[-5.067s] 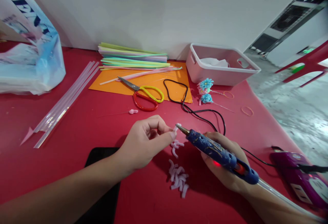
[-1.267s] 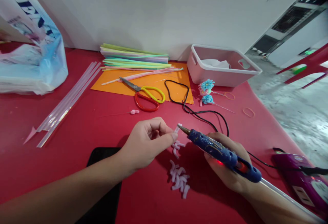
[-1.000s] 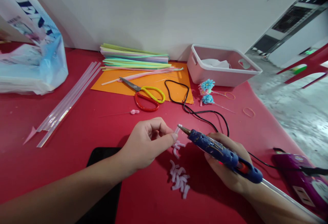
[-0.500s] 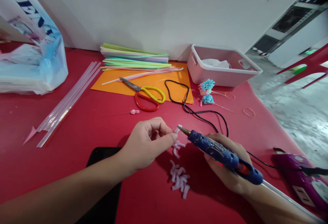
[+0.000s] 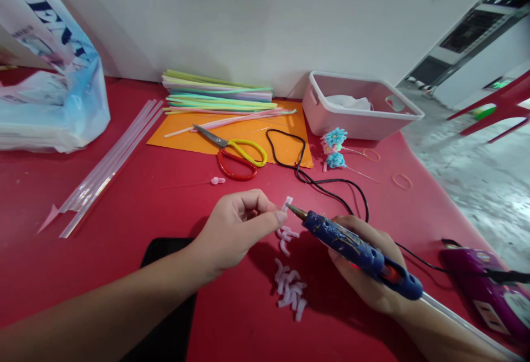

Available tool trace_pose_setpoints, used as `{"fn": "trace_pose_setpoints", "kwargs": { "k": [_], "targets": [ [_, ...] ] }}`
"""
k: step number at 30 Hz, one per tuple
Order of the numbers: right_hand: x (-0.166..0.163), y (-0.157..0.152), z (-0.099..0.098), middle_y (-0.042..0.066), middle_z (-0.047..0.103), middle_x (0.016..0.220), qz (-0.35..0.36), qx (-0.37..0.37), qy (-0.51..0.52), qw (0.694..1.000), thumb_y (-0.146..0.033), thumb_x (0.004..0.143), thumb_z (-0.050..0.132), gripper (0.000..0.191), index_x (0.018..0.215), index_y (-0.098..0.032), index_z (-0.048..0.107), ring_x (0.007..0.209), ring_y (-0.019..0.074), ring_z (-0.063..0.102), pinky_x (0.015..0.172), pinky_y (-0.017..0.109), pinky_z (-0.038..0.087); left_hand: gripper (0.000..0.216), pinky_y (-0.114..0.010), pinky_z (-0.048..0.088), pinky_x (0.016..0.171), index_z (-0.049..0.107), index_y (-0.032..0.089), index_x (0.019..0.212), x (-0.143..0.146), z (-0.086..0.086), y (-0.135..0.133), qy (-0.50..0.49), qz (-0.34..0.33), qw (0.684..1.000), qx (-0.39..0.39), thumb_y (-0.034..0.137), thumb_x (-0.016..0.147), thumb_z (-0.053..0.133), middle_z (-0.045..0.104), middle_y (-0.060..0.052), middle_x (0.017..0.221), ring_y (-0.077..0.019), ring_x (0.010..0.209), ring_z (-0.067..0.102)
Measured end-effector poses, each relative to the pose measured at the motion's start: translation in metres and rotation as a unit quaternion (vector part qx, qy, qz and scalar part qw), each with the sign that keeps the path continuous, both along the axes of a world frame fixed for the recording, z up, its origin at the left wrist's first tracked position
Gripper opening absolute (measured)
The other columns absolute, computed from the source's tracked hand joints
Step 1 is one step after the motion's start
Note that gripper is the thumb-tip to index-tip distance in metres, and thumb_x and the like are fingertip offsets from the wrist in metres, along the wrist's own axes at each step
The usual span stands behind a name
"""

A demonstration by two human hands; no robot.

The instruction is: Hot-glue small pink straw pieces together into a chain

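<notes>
Between thumb and forefinger, my left hand (image 5: 244, 227) pinches a small pale pink straw piece (image 5: 287, 203). My right hand (image 5: 368, 262) is wrapped round a dark blue hot glue gun (image 5: 348, 243), a clear glue stick (image 5: 459, 320) sticking out of its back. The gun's metal nozzle meets the straw piece or sits just beside it; I cannot tell which. Below the hands, several short curved pale pink pieces (image 5: 290, 287) lie in a loose pile on the red table (image 5: 232, 318). A few more pieces (image 5: 285, 239) rest just under my left fingertips.
Scissors (image 5: 238, 155), coloured straws (image 5: 219, 94) and an orange sheet (image 5: 178, 133) lie ahead. A black cord (image 5: 327, 185) loops behind the gun. Blue flowers (image 5: 335, 160) sit before a pink basket (image 5: 351, 122). A purple power strip (image 5: 484, 285) is right, a black phone-like slab (image 5: 165, 323) under my left arm.
The nozzle has shifted slightly down along the straw piece, whose upper end now shows above the tip. My left hand is nearly still.
</notes>
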State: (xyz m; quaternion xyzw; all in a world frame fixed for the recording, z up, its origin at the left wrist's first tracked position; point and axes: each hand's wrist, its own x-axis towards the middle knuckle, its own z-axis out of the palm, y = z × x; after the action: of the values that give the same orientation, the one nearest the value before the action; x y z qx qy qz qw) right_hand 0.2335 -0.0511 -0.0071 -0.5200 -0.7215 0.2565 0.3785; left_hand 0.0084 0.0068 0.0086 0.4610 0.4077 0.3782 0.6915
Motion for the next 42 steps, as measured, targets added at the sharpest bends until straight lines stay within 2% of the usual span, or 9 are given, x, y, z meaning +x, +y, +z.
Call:
{"fn": "trace_pose_setpoints", "kwargs": {
  "k": [13,19,29,37,42],
  "targets": [
    [0.002,-0.001,0.002,-0.003,0.059,0.063,-0.043,-0.031,-0.050,0.997,-0.018,0.083,0.057,0.007,0.087,-0.023,0.057,0.048,0.0117,0.049,0.049,0.023,0.044,0.022,-0.022,0.038,0.064,0.062,0.016,0.069,-0.001,-0.003,0.000,-0.009,0.003,0.999,0.042,0.027,0.086,0.072,0.055,0.005,0.067,-0.0082,0.066,0.046],
    [0.002,-0.001,0.001,-0.005,0.059,0.064,-0.042,-0.027,-0.050,0.997,-0.014,0.081,0.058,0.013,0.088,-0.025,0.057,0.049,0.0109,0.049,0.049,0.022,0.043,0.019,-0.023,0.041,0.069,0.062,0.018,0.072,-0.002,-0.006,-0.001,0.015,0.010,0.998,0.053,0.027,0.088,0.069,0.058,0.004,0.071,-0.0098,0.071,0.050],
    [0.009,0.003,-0.003,-0.005,0.062,0.066,0.011,-0.008,-0.058,0.998,-0.014,0.080,0.060,0.015,0.090,-0.025,0.057,0.049,0.0111,0.052,0.048,0.021,0.043,0.022,-0.025,0.038,0.062,0.060,0.017,0.070,-0.002,-0.003,-0.002,0.065,0.009,0.996,0.060,0.031,0.085,0.069,0.057,0.004,0.067,-0.0104,0.064,0.047],
    [0.010,0.004,-0.001,-0.005,0.060,0.064,0.020,-0.001,-0.057,0.998,-0.012,0.079,0.060,0.015,0.088,-0.024,0.056,0.047,0.0108,0.052,0.046,0.021,0.043,0.024,-0.023,0.038,0.059,0.058,0.018,0.066,-0.001,0.001,-0.002,0.049,0.011,0.997,0.055,0.030,0.083,0.070,0.053,0.005,0.063,-0.0094,0.061,0.045],
    [0.004,0.002,0.000,-0.004,0.063,0.068,0.007,0.003,-0.035,0.999,-0.013,0.080,0.059,0.013,0.087,-0.025,0.057,0.050,0.0115,0.053,0.050,0.023,0.044,0.023,-0.024,0.040,0.061,0.058,0.018,0.068,-0.001,-0.001,-0.002,0.047,0.006,0.998,0.049,0.031,0.084,0.069,0.056,0.004,0.065,-0.0101,0.063,0.049]
  ]
}}
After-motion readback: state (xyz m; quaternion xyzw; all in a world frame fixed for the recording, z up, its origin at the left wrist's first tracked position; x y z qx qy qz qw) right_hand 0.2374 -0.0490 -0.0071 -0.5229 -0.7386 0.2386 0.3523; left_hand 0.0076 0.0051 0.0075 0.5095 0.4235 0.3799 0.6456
